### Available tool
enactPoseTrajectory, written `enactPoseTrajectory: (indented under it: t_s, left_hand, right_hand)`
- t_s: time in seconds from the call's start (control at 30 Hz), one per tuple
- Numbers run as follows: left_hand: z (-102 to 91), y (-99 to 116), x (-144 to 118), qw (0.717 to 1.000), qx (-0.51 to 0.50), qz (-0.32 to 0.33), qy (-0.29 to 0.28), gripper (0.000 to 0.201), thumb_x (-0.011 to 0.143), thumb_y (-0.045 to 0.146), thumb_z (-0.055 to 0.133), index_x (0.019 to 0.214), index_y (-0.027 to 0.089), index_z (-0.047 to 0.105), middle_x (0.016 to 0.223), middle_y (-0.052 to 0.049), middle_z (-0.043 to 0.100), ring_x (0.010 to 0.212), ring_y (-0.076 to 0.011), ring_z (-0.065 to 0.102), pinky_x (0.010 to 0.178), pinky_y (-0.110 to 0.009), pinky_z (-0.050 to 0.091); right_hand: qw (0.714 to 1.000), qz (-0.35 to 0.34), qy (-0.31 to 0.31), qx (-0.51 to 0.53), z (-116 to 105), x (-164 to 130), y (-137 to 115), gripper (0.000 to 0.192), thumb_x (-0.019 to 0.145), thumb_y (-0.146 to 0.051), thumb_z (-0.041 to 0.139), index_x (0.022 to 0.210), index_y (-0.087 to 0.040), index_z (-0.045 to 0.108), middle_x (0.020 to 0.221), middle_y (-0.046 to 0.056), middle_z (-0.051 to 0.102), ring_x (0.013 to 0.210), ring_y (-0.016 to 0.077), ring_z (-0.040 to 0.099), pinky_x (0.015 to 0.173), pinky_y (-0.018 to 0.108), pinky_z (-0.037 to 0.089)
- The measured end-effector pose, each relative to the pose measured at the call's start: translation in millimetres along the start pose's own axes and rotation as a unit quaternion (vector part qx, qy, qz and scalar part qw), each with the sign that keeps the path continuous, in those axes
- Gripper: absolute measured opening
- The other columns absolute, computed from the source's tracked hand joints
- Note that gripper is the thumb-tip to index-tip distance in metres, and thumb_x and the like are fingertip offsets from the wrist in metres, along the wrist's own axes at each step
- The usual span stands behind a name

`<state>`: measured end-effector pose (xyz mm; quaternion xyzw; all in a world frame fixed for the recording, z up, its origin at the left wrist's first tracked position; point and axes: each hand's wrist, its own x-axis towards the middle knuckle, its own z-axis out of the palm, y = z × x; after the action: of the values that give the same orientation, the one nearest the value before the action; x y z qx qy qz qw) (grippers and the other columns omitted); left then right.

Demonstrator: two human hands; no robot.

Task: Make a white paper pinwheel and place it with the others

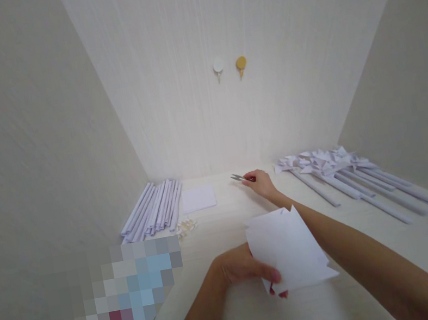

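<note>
My left hand (249, 264) pinches a white square sheet of paper (290, 251), thumb on top and fingertips underneath. Slits run in from the sheet's corners, where the cut points stick out. Farther back, my right hand (260, 182) grips a small pair of scissors (237, 178), their blades pointing left and slightly apart, just above the table. To the left of the scissors lies a stack of white square paper (198, 198).
Rolled paper sticks (156, 208) lie side by side at the back left, near small pale pieces (187, 226). Several paper pinwheels (322, 163) on paper sticks lie at the right. Two hooks, one white (218, 65) and one gold (241, 63), hang on the back wall.
</note>
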<state>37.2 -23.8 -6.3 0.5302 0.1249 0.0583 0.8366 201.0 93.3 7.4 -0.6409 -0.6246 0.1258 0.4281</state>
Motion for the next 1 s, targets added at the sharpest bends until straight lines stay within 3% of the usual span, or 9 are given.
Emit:
enactPoseTrajectory:
  t_s: [0.13, 0.27, 0.37, 0.63, 0.87, 1.0]
  left_hand:
    - [-1.1, 0, 2, 0.999, -0.018, 0.026, 0.027, 0.052, 0.032, 0.034, 0.081, 0.077, 0.014, 0.065, 0.065, 0.0, 0.063, 0.054, -0.0094, 0.053, 0.057, -0.023, 0.044]
    - [-5.5, -2, 3, 1.0, -0.003, -0.022, -0.016, 0.054, 0.033, 0.037, 0.079, 0.08, 0.013, 0.066, 0.06, 0.001, 0.062, 0.047, -0.0101, 0.051, 0.055, -0.027, 0.045]
    - [-9.5, -3, 3, 1.0, 0.011, -0.01, -0.001, 0.058, 0.03, 0.041, 0.079, 0.08, 0.013, 0.066, 0.064, 0.0, 0.063, 0.051, -0.0125, 0.054, 0.054, -0.028, 0.045]
    - [-10.9, -2, 2, 1.0, -0.001, 0.019, 0.002, 0.062, 0.032, 0.048, 0.076, 0.083, 0.013, 0.066, 0.067, -0.001, 0.062, 0.054, -0.0137, 0.056, 0.053, -0.026, 0.045]
    - [-11.8, -4, 2, 1.0, -0.018, 0.005, 0.004, 0.06, 0.033, 0.046, 0.077, 0.081, 0.011, 0.066, 0.065, 0.0, 0.061, 0.05, -0.0088, 0.052, 0.048, -0.02, 0.04]
    - [-10.1, -3, 3, 1.0, -0.009, 0.001, 0.01, 0.062, 0.03, 0.047, 0.078, 0.08, 0.012, 0.066, 0.066, -0.001, 0.061, 0.053, -0.0124, 0.054, 0.051, -0.024, 0.042]
  right_hand:
    - [0.999, -0.008, -0.016, -0.036, 23, 18, 3, 0.003, 0.059, -0.017, 0.062, 0.058, -0.015, 0.064, 0.062, 0.004, 0.064, 0.06, 0.0151, 0.054, 0.059, 0.025, 0.037]
    - [0.998, -0.004, -0.026, -0.057, 43, 30, 9, 0.002, 0.059, -0.016, 0.062, 0.059, -0.014, 0.063, 0.062, 0.005, 0.063, 0.059, 0.0144, 0.053, 0.056, 0.024, 0.036]
    - [0.997, -0.007, -0.031, -0.065, 52, 35, 14, 0.003, 0.06, -0.016, 0.062, 0.058, -0.015, 0.063, 0.061, 0.004, 0.063, 0.059, 0.0143, 0.053, 0.056, 0.024, 0.036]
    - [0.996, -0.027, -0.041, -0.079, 58, 42, 22, 0.003, 0.062, -0.016, 0.062, 0.059, -0.015, 0.064, 0.063, 0.005, 0.063, 0.063, 0.0156, 0.054, 0.059, 0.025, 0.038]
    - [0.995, -0.044, -0.045, -0.082, 59, 42, 25, 0.007, 0.064, -0.015, 0.06, 0.064, -0.014, 0.067, 0.067, 0.005, 0.065, 0.065, 0.0155, 0.055, 0.063, 0.026, 0.038]
    - [0.995, -0.048, -0.044, -0.079, 59, 41, 26, 0.009, 0.064, -0.016, 0.059, 0.064, -0.015, 0.068, 0.068, 0.006, 0.065, 0.066, 0.0158, 0.055, 0.064, 0.026, 0.039]
